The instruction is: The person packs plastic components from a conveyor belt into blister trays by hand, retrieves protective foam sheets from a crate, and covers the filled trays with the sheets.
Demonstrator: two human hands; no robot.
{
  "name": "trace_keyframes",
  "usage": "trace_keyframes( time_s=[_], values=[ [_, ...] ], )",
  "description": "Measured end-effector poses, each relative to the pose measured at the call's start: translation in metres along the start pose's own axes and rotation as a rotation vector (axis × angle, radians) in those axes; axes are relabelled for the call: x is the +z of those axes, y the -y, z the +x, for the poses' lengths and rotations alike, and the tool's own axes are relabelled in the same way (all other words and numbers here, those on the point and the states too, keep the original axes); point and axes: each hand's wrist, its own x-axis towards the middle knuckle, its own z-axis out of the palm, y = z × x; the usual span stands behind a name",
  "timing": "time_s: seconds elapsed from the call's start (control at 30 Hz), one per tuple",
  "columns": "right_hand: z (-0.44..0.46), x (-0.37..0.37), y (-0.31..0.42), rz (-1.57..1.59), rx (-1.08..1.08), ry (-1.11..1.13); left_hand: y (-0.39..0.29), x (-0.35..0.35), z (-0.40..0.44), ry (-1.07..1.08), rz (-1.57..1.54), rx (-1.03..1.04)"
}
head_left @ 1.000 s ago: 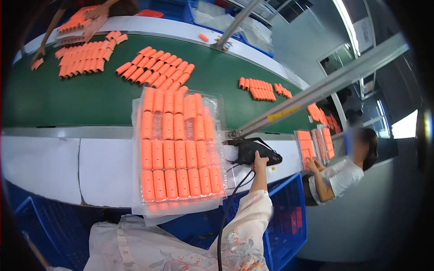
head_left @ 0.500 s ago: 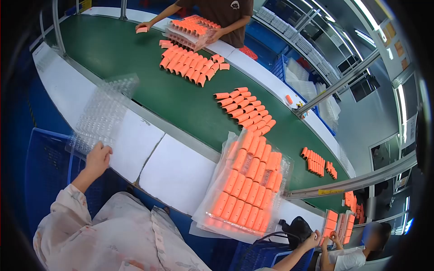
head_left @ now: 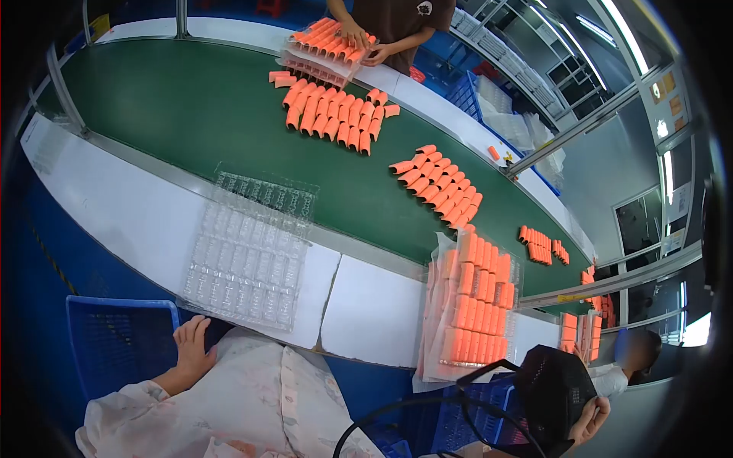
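In the head view my left hand [head_left: 195, 353] is beside the blue crate at the lower left, fingers loosely bent and apart, with nothing in it. Just beyond it a clear plastic blister tray [head_left: 248, 263] lies across the white ledge, its far end over the green surface. My right hand [head_left: 591, 420], at the lower right, has its fingers closed on the edge of a black face mask [head_left: 551, 389] with dark cord loops and small print. Left of the mask, stacked trays hold rows of orange curved pieces [head_left: 479, 305].
Groups of orange pieces [head_left: 332, 114] lie along the green conveyor belt [head_left: 168, 107]. A person in a brown shirt [head_left: 393, 34] handles a filled tray across the belt; another person [head_left: 611, 378] sits at right. A blue crate [head_left: 122, 336] stands low left. Metal posts [head_left: 181, 19] rise from the edges.
The clear tray now lies flat on the ledge, and my left hand has come away from it toward my body. The black mask has come up and nearer in my right hand. The view has shifted.
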Motion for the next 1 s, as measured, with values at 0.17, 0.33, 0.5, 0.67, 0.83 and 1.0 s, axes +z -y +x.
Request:
trace_keyframes(
  time_s=[0.17, 0.33, 0.5, 0.67, 0.83, 1.0],
  values=[
    [-0.04, 0.13, 0.071, 0.495, -0.052, 0.34, 0.051, 0.02, -0.06, -0.112, 0.007, -0.548],
    [-0.096, 0.252, 0.118, 0.752, 0.198, 0.173, 0.102, -0.011, -0.084, -0.062, -0.063, -0.638],
    [-0.141, 0.323, 0.114, 0.582, 0.206, 0.134, 0.185, 0.003, -0.113, -0.128, 0.061, -0.55],
    [-0.183, 0.37, 0.107, 0.238, 0.205, 0.153, 0.228, -0.032, -0.133, -0.087, 0.033, -0.566],
    [-0.232, 0.418, 0.111, 0.044, 0.14, 0.117, 0.266, -0.061, -0.119, 0.293, 0.021, -0.721],
    [-0.243, 0.425, 0.136, -0.164, 0.215, 0.304, 0.262, -0.137, -0.047, 1.161, 0.242, -0.544]
  ],
)
